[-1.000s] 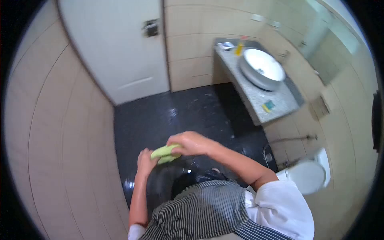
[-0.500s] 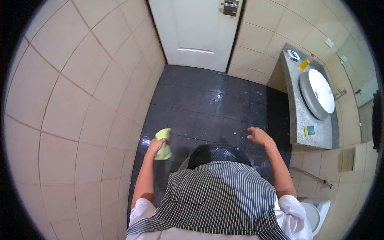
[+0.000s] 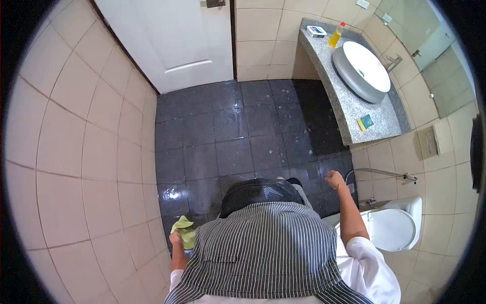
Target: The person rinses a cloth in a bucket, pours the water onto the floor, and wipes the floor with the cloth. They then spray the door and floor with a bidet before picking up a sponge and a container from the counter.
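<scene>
At the lower left, my left hand (image 3: 176, 237) is closed round a yellow-green cloth (image 3: 185, 230), which bunches up and hangs out past the fingers. That hand is beside the tiled wall, above the dark floor. My right hand (image 3: 334, 180) is held out on the other side, between the counter and the toilet. Its fingers are loosely bent and a little apart, with nothing seen in them. A striped apron (image 3: 258, 248) covers my body between the two arms.
Dark floor tiles (image 3: 233, 152) look wet and shiny. A white door (image 3: 172, 40) stands ahead. On the right, a granite counter (image 3: 349, 119) bears an oval basin (image 3: 362, 71), a bottle of yellow liquid (image 3: 335, 36), a small box (image 3: 316, 31) and a sponge packet (image 3: 365, 122). A toilet (image 3: 390, 230) is below, by a hose (image 3: 377, 171).
My view has turned right, so the door sits further left and more of the toilet shows. My left hand has drawn back toward my body with the cloth. My right hand is nearer the toilet.
</scene>
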Demonstrator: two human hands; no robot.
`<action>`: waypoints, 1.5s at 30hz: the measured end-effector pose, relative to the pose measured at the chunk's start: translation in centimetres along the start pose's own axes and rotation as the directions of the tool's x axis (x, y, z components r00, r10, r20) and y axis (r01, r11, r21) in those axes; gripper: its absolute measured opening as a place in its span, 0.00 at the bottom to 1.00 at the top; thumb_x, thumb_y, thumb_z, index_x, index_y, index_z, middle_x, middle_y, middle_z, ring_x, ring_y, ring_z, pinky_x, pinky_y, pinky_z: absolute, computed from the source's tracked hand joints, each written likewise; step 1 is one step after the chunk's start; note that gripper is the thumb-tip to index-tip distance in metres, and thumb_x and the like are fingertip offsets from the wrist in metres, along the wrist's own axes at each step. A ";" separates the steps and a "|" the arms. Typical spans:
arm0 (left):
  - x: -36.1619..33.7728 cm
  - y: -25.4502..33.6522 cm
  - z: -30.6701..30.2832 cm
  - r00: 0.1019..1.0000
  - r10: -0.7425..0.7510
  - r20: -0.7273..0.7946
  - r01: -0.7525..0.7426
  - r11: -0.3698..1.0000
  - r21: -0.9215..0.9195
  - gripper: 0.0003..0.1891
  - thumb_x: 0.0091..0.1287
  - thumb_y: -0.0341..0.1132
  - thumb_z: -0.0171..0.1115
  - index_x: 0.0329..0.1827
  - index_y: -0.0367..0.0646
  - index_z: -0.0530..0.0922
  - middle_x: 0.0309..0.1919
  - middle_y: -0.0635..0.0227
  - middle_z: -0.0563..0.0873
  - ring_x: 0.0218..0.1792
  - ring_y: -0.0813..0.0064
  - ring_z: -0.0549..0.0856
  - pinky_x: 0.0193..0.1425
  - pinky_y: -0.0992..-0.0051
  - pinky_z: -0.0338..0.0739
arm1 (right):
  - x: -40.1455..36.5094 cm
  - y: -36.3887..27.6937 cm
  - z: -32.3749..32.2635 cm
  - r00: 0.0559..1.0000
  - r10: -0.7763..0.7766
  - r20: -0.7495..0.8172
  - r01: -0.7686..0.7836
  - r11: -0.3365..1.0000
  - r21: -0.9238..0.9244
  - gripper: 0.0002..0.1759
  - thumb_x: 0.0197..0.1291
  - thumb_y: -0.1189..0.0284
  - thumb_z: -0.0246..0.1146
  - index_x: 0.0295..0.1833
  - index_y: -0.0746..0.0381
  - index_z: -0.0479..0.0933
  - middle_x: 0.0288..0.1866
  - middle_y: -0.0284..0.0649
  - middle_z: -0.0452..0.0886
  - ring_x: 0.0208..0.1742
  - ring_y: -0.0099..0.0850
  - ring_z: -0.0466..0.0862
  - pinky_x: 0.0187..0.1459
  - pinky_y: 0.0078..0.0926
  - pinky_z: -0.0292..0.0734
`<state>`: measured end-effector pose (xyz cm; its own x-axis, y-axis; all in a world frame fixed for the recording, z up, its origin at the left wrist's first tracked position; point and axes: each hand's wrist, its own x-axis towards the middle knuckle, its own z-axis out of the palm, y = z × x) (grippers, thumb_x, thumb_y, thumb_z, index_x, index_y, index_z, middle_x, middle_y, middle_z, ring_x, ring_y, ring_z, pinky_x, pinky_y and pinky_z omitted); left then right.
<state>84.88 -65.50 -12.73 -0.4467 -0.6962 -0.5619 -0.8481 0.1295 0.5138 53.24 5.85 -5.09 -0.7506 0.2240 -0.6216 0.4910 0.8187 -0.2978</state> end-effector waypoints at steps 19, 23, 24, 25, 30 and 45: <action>10.4 35.6 15.1 0.812 0.415 0.409 -0.533 0.244 0.810 0.24 0.60 0.51 0.58 0.34 0.33 0.81 0.26 0.48 0.84 0.31 0.50 0.84 0.32 0.56 0.74 | 23.4 3.9 -24.2 0.500 0.538 -0.678 -0.237 0.839 0.491 0.60 0.40 0.49 0.71 0.74 0.59 0.45 0.51 0.68 0.68 0.50 0.60 0.74 0.52 0.46 0.71; 9.7 45.9 16.5 0.837 0.543 0.071 -0.503 0.712 0.489 0.21 0.59 0.49 0.59 0.32 0.33 0.81 0.26 0.48 0.83 0.29 0.47 0.82 0.31 0.58 0.74 | 27.1 4.5 -26.8 0.693 0.517 -0.503 -0.317 0.845 0.430 0.61 0.40 0.51 0.71 0.75 0.57 0.43 0.54 0.70 0.65 0.50 0.61 0.74 0.53 0.49 0.70; 9.3 47.7 17.2 0.874 0.484 0.043 -0.461 0.797 0.389 0.20 0.60 0.48 0.60 0.31 0.33 0.80 0.25 0.48 0.83 0.29 0.45 0.82 0.31 0.58 0.73 | 28.5 5.6 -26.5 0.726 0.480 -0.491 -0.267 0.856 0.442 0.59 0.41 0.55 0.71 0.75 0.57 0.43 0.57 0.72 0.63 0.51 0.62 0.74 0.55 0.47 0.70; 9.4 49.2 17.5 0.829 0.553 0.086 -0.518 0.698 0.495 0.23 0.60 0.49 0.58 0.31 0.32 0.80 0.26 0.47 0.83 0.30 0.50 0.82 0.31 0.57 0.72 | 27.4 3.6 -28.3 0.772 0.502 -0.390 -0.310 0.833 0.458 0.57 0.42 0.60 0.71 0.74 0.57 0.44 0.60 0.73 0.61 0.54 0.63 0.72 0.56 0.46 0.70; 10.4 54.0 18.7 0.897 0.428 -0.105 -0.329 0.809 0.487 0.30 0.63 0.55 0.55 0.33 0.26 0.75 0.27 0.45 0.80 0.30 0.53 0.79 0.31 0.58 0.70 | 29.3 3.5 -28.8 0.887 0.340 -0.311 -0.222 0.906 0.359 0.47 0.34 0.69 0.73 0.64 0.60 0.61 0.56 0.59 0.71 0.57 0.56 0.72 0.55 0.44 0.70; -1.1 50.3 15.5 0.985 0.015 -0.173 -0.165 0.378 -0.911 0.28 0.72 0.52 0.42 0.66 0.41 0.61 0.61 0.59 0.72 0.59 0.58 0.74 0.62 0.57 0.71 | 49.1 -34.7 -38.9 0.470 -0.665 -0.580 0.340 0.743 -0.577 0.37 0.55 0.82 0.54 0.71 0.48 0.59 0.45 0.47 0.69 0.44 0.45 0.73 0.45 0.45 0.69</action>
<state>38.25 -47.25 3.68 -0.4033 -0.8056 -0.4339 0.0127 -0.4791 0.8777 -17.88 9.05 2.89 -0.9360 -0.1328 0.3260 -0.1456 0.9892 -0.0150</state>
